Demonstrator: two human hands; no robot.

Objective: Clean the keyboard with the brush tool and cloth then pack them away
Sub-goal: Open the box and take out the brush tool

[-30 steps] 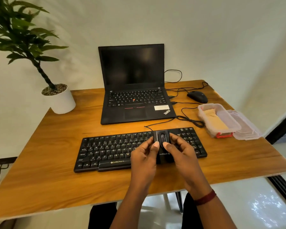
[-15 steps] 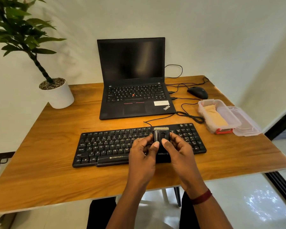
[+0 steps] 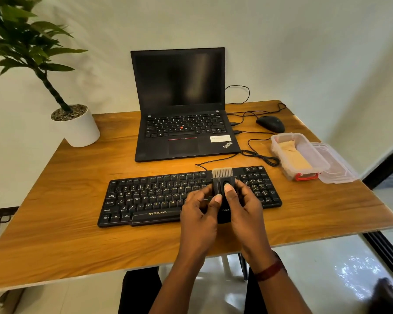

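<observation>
Both hands hold the brush (image 3: 218, 183) just above the right-middle part of the keyboard (image 3: 157, 196), which lies flat near the front of the desk (image 3: 77, 200). The left hand (image 3: 197, 214) has its grip clamped on the brush's left side, thumb on the black body. The right hand (image 3: 245, 207) has its grip clamped on the right side, thumb resting at the oval button on the front. The pale bristles point away from the person, over the keyboard's top row.

The cloth (image 3: 293, 152) lies folded inside a clear plastic box (image 3: 279, 141) on the right of the desk, with the box's lid (image 3: 336, 168) just beside it. Behind the keyboard stands an open laptop (image 3: 182, 123) with a dark screen. A black mouse (image 3: 270, 123) sits to its right, and a potted plant (image 3: 77, 128) stands at the far left corner.
</observation>
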